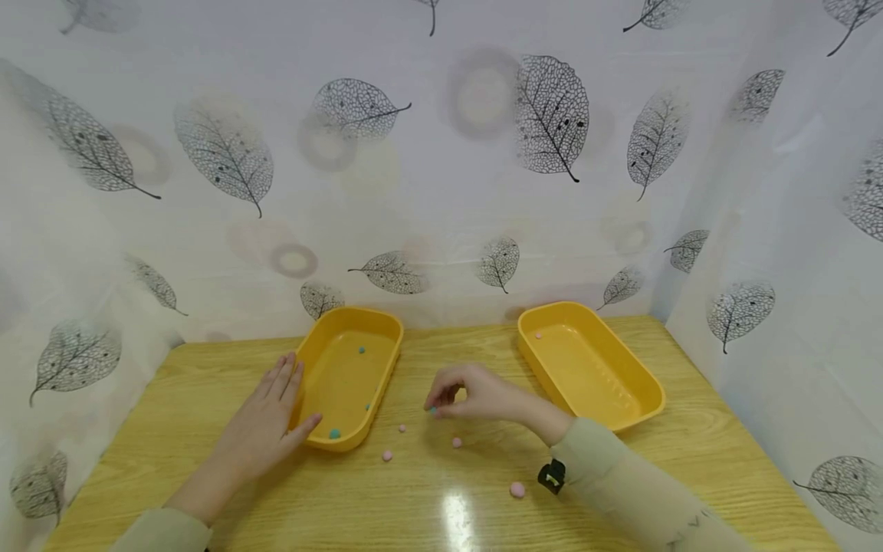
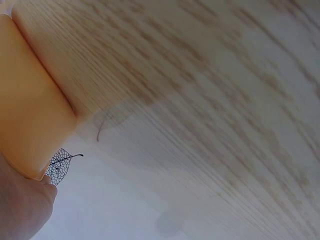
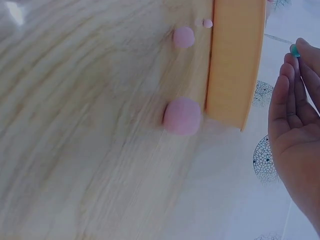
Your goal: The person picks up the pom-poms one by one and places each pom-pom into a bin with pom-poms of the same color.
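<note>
A small teal ball (image 3: 294, 50) is pinched between the thumb and fingertips of my right hand (image 1: 483, 395), just above the table to the right of the left yellow tray (image 1: 338, 391). My left hand (image 1: 258, 429) rests against that tray's left rim with straight fingers, the thumb over the near corner. Three teal balls (image 1: 334, 434) lie inside this tray. On the table near my right hand are several pink balls (image 1: 457, 442) of different sizes, the biggest pink ball (image 1: 517, 489) near my right sleeve. In the left wrist view, part of the left hand (image 2: 25, 205) touches the tray wall.
To the right stands a second yellow tray (image 1: 586, 376) with one pink ball (image 1: 538, 336) at its far end; my right forearm passes by its near left side. Wood-grain table (image 1: 441, 345) lies between the trays. A leaf-patterned curtain (image 1: 441, 192) hangs behind and at both sides.
</note>
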